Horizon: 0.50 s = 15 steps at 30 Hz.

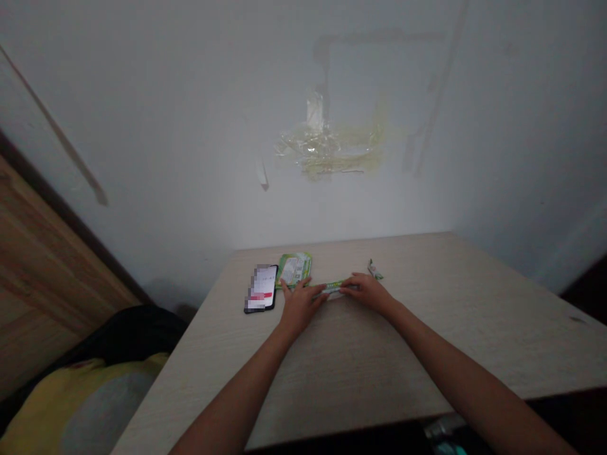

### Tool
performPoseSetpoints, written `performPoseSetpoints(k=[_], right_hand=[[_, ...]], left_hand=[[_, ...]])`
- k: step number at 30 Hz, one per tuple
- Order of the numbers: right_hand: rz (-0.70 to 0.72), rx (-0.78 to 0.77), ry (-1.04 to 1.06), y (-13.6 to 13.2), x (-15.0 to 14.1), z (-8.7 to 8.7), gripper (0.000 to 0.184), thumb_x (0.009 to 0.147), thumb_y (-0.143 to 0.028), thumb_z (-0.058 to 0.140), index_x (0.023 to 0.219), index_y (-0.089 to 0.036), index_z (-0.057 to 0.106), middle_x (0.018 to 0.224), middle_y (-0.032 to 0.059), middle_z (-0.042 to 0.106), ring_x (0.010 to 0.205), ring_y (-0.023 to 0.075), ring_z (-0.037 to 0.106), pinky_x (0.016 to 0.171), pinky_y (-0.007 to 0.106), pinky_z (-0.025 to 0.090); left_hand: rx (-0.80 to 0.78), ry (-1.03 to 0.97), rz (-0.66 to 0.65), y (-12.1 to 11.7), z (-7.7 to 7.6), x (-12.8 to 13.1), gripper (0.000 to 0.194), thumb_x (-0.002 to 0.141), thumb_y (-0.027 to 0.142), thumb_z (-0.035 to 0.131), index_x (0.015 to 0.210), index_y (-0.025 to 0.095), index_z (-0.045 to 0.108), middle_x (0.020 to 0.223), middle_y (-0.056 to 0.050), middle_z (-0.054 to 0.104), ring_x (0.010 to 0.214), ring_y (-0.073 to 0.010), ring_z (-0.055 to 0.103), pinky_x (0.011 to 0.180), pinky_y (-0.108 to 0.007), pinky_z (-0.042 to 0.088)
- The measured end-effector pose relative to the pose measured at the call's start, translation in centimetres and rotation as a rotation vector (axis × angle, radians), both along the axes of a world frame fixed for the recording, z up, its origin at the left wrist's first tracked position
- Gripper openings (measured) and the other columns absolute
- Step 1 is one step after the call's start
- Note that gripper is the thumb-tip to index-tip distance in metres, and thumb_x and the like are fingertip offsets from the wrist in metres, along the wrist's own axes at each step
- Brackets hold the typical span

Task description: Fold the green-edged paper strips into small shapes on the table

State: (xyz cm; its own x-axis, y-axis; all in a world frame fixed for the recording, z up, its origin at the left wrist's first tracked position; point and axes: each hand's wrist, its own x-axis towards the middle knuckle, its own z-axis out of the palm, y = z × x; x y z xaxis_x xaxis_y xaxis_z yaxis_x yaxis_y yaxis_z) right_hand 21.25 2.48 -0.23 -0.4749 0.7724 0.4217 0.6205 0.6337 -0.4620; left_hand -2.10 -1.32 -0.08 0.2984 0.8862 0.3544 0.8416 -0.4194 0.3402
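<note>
A narrow green-and-white strip-like packet (334,287) lies across the table between my two hands. My left hand (300,306) has its thumb and forefinger closed at the left end, while its other fingers spread towards a flat green packet (294,266) just behind. At the right end, my right hand (366,291) pinches the strip with its fingers together. The fingers cover both ends of the strip. Left of the green packet lies a phone (263,287) with its screen lit. A small green-and-white scrap (375,270) rests just beyond my right hand.
The pale wooden table (455,303) meets a wall (190,126) at the back, which bears clear tape (313,145). To the left are a wooden panel (33,272) and a yellow-and-grey soft item (95,404). An unclear object (446,430) shows below the table's front edge.
</note>
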Motion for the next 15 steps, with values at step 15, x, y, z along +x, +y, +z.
performPoseSetpoints(k=[15], right_hand=[[-0.152, 0.072, -0.012, 0.1, -1.8, -1.1, 0.012, 0.088, -0.025, 0.06, 0.092, -0.017, 0.069, 0.091, 0.0065, 0.065, 0.091, 0.0191, 0.058, 0.085, 0.032, 0.041]], left_hand=[[0.036, 0.019, 0.028, 0.7, 0.0, 0.8, 0.033, 0.09, 0.037, 0.055, 0.123, 0.036, 0.057, 0.117, -0.001, 0.067, 0.119, -0.0218, 0.052, 0.109, -0.069, -0.01]])
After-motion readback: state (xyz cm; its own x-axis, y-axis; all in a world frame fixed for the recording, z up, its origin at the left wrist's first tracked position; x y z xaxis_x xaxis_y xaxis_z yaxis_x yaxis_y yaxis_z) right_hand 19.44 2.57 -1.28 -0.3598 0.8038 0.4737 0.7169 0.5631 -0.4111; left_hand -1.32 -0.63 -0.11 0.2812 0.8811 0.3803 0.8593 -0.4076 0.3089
